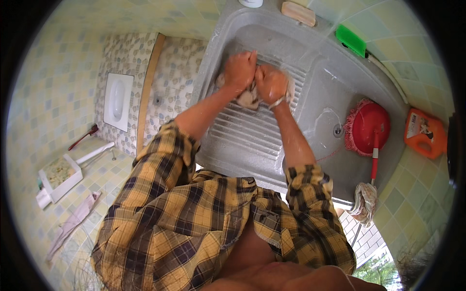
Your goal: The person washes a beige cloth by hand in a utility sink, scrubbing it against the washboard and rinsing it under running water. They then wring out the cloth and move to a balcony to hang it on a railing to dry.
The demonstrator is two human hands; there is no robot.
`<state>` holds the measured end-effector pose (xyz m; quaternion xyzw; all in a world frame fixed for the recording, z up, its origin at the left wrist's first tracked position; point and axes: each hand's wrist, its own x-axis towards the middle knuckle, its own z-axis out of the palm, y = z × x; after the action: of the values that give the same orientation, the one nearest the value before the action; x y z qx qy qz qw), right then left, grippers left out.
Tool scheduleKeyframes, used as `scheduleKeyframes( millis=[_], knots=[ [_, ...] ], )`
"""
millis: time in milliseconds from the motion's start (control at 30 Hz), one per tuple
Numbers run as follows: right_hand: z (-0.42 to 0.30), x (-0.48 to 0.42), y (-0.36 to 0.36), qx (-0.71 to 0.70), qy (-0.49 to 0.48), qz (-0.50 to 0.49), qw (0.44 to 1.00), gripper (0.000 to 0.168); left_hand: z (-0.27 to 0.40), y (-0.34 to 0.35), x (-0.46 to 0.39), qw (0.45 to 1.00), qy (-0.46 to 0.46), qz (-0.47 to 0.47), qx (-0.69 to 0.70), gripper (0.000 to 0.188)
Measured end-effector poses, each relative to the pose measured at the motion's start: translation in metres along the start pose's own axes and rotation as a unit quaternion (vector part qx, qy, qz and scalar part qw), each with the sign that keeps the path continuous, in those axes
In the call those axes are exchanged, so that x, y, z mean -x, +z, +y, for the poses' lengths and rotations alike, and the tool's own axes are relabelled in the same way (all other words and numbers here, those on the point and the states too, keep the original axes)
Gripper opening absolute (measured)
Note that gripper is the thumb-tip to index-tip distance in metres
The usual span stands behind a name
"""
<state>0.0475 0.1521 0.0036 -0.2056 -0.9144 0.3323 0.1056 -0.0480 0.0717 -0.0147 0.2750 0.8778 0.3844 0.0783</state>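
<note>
A wet, light brown cloth [248, 99] lies bunched on the ribbed washboard [251, 134] moulded into a grey stone laundry sink. My left hand [240, 71] is closed on the cloth at its left part. Right beside it, my right hand [272, 83] is also closed on the cloth, with pale fabric or suds around the wrist. The knuckles of both hands nearly touch. Both hands look slightly blurred, and the fingers under them are hidden.
Along the sink's back edge are a bar of soap [298, 14] and a green plastic brush [350, 40]. A red mop-like duster [369, 127] rests in the right basin near the drain. An orange jug [425, 134] stands at the right. A squat toilet [118, 102] is on the left.
</note>
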Motion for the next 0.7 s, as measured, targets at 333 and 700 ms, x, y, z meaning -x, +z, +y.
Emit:
scheduleKeyframes(
  millis=[333,700],
  knots=[
    [0.062,-0.008,-0.015,0.245,-0.094,0.117,0.958,0.040,-0.024,-0.014,0.017,0.986,0.163,-0.015,-0.030,0.036],
    [-0.033,0.125,-0.002,0.098,-0.066,0.006,0.993,0.024,-0.001,-0.032,0.106,0.983,0.160,0.003,0.085,0.028]
  ],
)
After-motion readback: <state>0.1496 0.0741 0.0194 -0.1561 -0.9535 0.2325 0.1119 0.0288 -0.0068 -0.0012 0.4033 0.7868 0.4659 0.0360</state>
